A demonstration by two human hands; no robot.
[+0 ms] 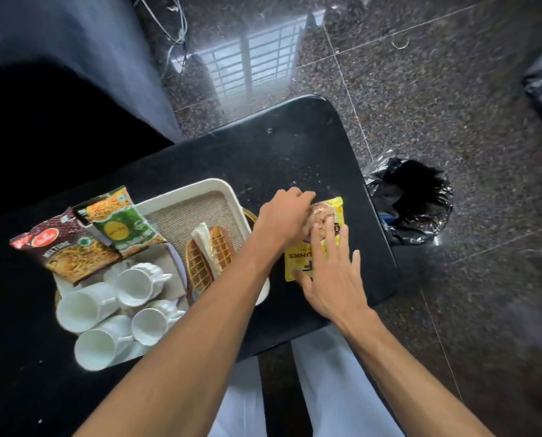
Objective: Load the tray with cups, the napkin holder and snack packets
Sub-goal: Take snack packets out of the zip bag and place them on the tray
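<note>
Now, yellow packet [313,244]: on table right of tray [197,187], not loaded
left hand [283,220]: fingers curled, pinching packet's far end
right hand [329,279]: spread flat on near end
Risk: weak pinch, packet slips, or knocks napkin holder [209,257]

In front of you stands a black table [272,159] with rounded corners, on a dark speckled stone floor [436,99]. Directly on the table lies a white tray [197,188], at the left and middle part. Just beside the tray, to the right, a yellow snack packet [301,258] lies flat on the black top, near the right edge. The far part of the table shows only small pale specks. On the floor, close to the table's right side, sits a black bin bag [411,200]
</note>
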